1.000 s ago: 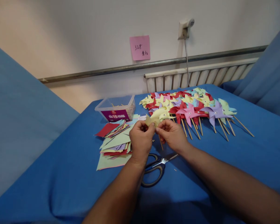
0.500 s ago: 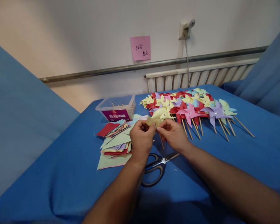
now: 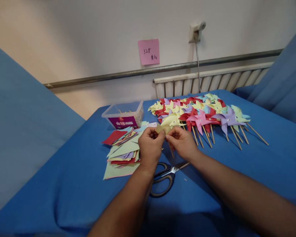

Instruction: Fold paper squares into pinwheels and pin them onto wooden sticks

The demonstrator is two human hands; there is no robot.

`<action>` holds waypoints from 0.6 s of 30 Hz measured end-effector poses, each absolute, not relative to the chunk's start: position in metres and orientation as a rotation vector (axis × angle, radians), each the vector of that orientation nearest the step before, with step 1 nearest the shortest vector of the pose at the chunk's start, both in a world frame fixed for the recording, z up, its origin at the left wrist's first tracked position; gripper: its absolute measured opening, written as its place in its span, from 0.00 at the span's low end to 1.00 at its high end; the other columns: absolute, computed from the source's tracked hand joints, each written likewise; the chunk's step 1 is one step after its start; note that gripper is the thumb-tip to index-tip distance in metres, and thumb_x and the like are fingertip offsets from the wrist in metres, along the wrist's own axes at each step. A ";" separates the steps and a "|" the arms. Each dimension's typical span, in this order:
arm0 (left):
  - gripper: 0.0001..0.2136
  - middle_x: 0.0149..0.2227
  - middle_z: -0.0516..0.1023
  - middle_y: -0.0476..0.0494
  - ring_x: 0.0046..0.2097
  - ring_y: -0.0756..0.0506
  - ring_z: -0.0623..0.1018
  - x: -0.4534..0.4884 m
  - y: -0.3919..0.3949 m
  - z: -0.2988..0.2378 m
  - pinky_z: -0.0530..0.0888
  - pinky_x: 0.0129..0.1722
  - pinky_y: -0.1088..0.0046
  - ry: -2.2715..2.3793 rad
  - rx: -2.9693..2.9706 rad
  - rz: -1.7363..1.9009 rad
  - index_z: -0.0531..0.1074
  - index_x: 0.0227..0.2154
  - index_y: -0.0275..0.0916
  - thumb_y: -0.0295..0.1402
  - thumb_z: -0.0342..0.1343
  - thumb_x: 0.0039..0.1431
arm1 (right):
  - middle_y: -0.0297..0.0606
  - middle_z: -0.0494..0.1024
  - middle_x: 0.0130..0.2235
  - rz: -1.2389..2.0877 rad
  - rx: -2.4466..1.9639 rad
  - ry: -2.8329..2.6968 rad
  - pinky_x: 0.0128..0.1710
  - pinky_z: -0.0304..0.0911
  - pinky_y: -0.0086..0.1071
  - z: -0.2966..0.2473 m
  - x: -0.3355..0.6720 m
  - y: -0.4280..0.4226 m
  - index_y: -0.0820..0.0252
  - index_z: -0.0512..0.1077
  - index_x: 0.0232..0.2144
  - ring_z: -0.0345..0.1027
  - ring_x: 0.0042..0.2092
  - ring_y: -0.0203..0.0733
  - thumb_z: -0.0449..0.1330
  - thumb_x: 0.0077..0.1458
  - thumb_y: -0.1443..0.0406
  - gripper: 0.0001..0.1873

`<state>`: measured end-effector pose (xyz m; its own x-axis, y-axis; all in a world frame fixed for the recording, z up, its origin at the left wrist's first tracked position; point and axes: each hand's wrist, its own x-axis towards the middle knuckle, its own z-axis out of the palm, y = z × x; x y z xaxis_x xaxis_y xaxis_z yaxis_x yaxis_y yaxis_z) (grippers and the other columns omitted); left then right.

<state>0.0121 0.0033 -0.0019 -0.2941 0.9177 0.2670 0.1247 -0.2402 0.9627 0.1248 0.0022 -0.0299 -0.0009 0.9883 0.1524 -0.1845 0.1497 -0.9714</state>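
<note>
Both of my hands meet over the middle of the blue table and pinch a small yellow paper pinwheel [image 3: 161, 128] on a wooden stick [image 3: 171, 151]. My left hand [image 3: 150, 147] grips the paper from the left with curled fingers. From the right, my right hand [image 3: 183, 142] pinches it too, and the stick hangs down between my hands. Black-handled scissors [image 3: 165, 177] lie on the cloth just below my wrists.
Several finished pinwheels [image 3: 202, 115] in many colours lie in rows at the back right. A pile of coloured paper squares [image 3: 122, 149] sits left of my hands. Behind it stands a clear plastic box [image 3: 123, 115] of sticks. A radiator [image 3: 212, 80] and a wall bound the table's far side.
My hands have stayed closed on the yellow pinwheel, with only slight finger movement. The view has drifted a little.
</note>
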 end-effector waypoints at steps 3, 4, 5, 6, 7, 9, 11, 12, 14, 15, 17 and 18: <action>0.09 0.22 0.73 0.52 0.24 0.52 0.70 0.011 0.007 -0.005 0.65 0.24 0.77 1.347 1.221 1.615 0.72 0.24 0.37 0.33 0.65 0.41 | 0.25 0.67 0.19 1.162 -0.940 -1.160 0.17 0.54 0.26 -0.031 0.124 0.002 0.57 0.66 0.25 0.58 0.18 0.31 0.66 0.47 0.56 0.14; 0.09 0.22 0.73 0.52 0.24 0.52 0.70 0.010 0.008 -0.006 0.66 0.24 0.77 1.339 1.206 1.621 0.72 0.24 0.36 0.33 0.65 0.41 | 0.25 0.68 0.20 1.160 -0.931 -1.147 0.17 0.54 0.26 -0.031 0.124 0.002 0.57 0.67 0.27 0.58 0.18 0.30 0.66 0.47 0.56 0.14; 0.10 0.22 0.74 0.52 0.24 0.52 0.70 0.010 0.009 -0.007 0.66 0.24 0.77 1.332 1.200 1.627 0.72 0.24 0.36 0.34 0.65 0.41 | 0.25 0.70 0.21 1.160 -0.920 -1.128 0.16 0.54 0.25 -0.031 0.124 0.001 0.57 0.67 0.28 0.58 0.18 0.30 0.66 0.47 0.56 0.14; 0.10 0.22 0.74 0.52 0.24 0.52 0.71 0.010 0.009 -0.007 0.67 0.24 0.77 1.326 1.202 1.632 0.72 0.25 0.36 0.34 0.66 0.41 | 0.25 0.70 0.22 1.161 -0.907 -1.108 0.16 0.53 0.25 -0.030 0.124 0.001 0.57 0.67 0.30 0.58 0.18 0.30 0.66 0.48 0.56 0.15; 0.10 0.23 0.74 0.52 0.24 0.51 0.71 0.010 0.009 -0.007 0.67 0.25 0.77 1.321 1.207 1.637 0.72 0.25 0.36 0.34 0.66 0.41 | 0.26 0.71 0.23 1.161 -0.896 -1.095 0.16 0.53 0.25 -0.030 0.124 0.001 0.57 0.68 0.32 0.58 0.18 0.29 0.66 0.48 0.56 0.15; 0.10 0.23 0.75 0.51 0.25 0.51 0.71 0.011 0.007 -0.007 0.67 0.25 0.77 1.315 1.215 1.645 0.72 0.25 0.36 0.34 0.66 0.41 | 0.26 0.72 0.24 1.155 -0.883 -1.095 0.17 0.52 0.25 -0.030 0.124 0.000 0.57 0.69 0.34 0.58 0.18 0.29 0.66 0.49 0.56 0.15; 0.10 0.23 0.75 0.51 0.25 0.51 0.72 0.012 0.006 -0.006 0.67 0.25 0.77 1.309 1.214 1.649 0.72 0.25 0.36 0.34 0.66 0.41 | 0.28 0.73 0.25 1.143 -0.878 -1.114 0.18 0.53 0.25 -0.031 0.124 -0.001 0.57 0.71 0.35 0.59 0.20 0.30 0.65 0.50 0.56 0.13; 0.10 0.23 0.75 0.51 0.25 0.51 0.72 0.012 0.005 -0.005 0.67 0.25 0.77 1.301 1.210 1.645 0.72 0.25 0.36 0.34 0.66 0.41 | 0.29 0.74 0.25 1.131 -0.876 -1.122 0.19 0.54 0.25 -0.031 0.125 -0.001 0.57 0.72 0.35 0.61 0.21 0.31 0.65 0.51 0.57 0.12; 0.10 0.24 0.75 0.51 0.25 0.51 0.72 0.013 0.005 -0.005 0.67 0.26 0.77 1.278 1.206 1.629 0.72 0.26 0.36 0.34 0.66 0.41 | 0.30 0.74 0.25 1.096 -0.874 -1.134 0.22 0.57 0.26 -0.031 0.125 -0.002 0.57 0.73 0.34 0.65 0.24 0.33 0.65 0.51 0.57 0.11; 0.10 0.24 0.76 0.51 0.25 0.51 0.72 0.012 0.004 -0.005 0.68 0.26 0.77 1.264 1.206 1.618 0.72 0.26 0.36 0.34 0.66 0.42 | 0.30 0.75 0.25 1.075 -0.872 -1.137 0.23 0.59 0.27 -0.031 0.125 -0.002 0.57 0.73 0.34 0.66 0.26 0.34 0.65 0.51 0.58 0.10; 0.11 0.24 0.76 0.50 0.26 0.51 0.73 0.012 0.004 -0.006 0.68 0.26 0.77 1.241 1.212 1.602 0.72 0.26 0.36 0.35 0.67 0.42 | 0.31 0.75 0.26 1.044 -0.867 -1.138 0.27 0.62 0.28 -0.030 0.124 -0.003 0.57 0.73 0.33 0.69 0.28 0.36 0.65 0.51 0.58 0.10; 0.11 0.25 0.76 0.50 0.26 0.51 0.73 0.012 0.004 -0.006 0.68 0.26 0.76 1.233 1.212 1.600 0.72 0.26 0.36 0.35 0.67 0.42 | 0.32 0.75 0.25 1.038 -0.866 -1.137 0.27 0.63 0.29 -0.029 0.124 -0.003 0.57 0.73 0.33 0.69 0.28 0.36 0.65 0.51 0.59 0.09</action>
